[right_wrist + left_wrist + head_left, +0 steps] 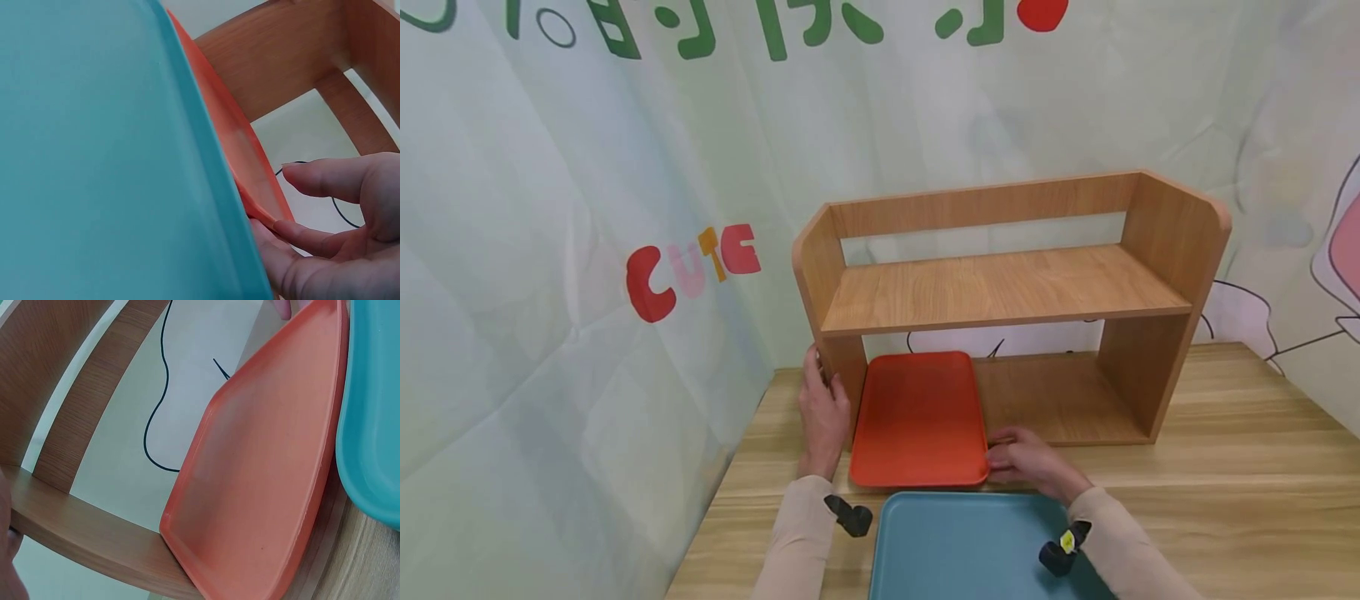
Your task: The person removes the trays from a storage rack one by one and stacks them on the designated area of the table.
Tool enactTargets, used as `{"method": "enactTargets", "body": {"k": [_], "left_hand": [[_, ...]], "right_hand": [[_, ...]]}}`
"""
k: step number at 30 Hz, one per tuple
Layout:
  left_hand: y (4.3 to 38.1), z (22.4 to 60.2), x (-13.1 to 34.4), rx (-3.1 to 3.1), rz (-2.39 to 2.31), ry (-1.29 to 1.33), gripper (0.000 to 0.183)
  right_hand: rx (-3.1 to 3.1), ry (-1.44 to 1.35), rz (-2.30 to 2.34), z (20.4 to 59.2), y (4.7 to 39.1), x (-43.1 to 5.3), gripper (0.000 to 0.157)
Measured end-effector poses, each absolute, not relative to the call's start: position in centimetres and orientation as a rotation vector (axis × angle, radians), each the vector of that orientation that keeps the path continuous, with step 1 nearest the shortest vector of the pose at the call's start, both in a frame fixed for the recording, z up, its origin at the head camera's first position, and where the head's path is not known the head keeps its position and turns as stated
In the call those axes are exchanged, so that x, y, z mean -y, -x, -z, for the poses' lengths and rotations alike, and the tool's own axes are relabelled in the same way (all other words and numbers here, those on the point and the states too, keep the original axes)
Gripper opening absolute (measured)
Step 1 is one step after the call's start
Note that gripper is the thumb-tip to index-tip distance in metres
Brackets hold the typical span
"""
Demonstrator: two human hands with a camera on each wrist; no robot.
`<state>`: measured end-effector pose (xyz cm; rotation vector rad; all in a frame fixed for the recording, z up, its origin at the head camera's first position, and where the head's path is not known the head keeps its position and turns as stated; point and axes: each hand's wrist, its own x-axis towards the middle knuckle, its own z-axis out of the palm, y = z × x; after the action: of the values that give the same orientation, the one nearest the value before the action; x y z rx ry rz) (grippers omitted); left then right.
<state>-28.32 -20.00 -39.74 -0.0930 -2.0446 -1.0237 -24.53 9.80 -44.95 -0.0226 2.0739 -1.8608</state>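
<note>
An orange-red tray (pixel 919 421) leans back in the lower left part of a wooden desk shelf (pixel 1000 287), its front edge low at the shelf's front. My left hand (pixel 823 417) rests against the shelf's left side panel, fingers pointing up; only a little of that hand shows at the edge of the left wrist view. My right hand (pixel 1033 460) is at the tray's front right corner. In the right wrist view its fingers (pixel 306 237) touch the tray's edge from below, while the thumb stands apart from it. A blue tray (pixel 970 542) lies in front, partly under my right forearm.
The shelf stands on a wood-grain table (pixel 1247 467) against a printed cloth backdrop (pixel 587 400). Its upper board (pixel 1000 287) runs above the orange-red tray, and its right side panel (pixel 1150 367) closes the far end. Black wrist cameras sit on both forearms.
</note>
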Motion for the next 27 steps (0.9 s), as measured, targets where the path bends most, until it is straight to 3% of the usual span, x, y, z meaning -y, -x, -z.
{"method": "enactTargets", "body": {"k": [27], "left_hand": [[28.2,39.6,20.0,2.085,1.041,0.069,0.054]], "right_hand": [[-2.058,0.027,1.880,45.9,24.8,-8.5,0.061]]}}
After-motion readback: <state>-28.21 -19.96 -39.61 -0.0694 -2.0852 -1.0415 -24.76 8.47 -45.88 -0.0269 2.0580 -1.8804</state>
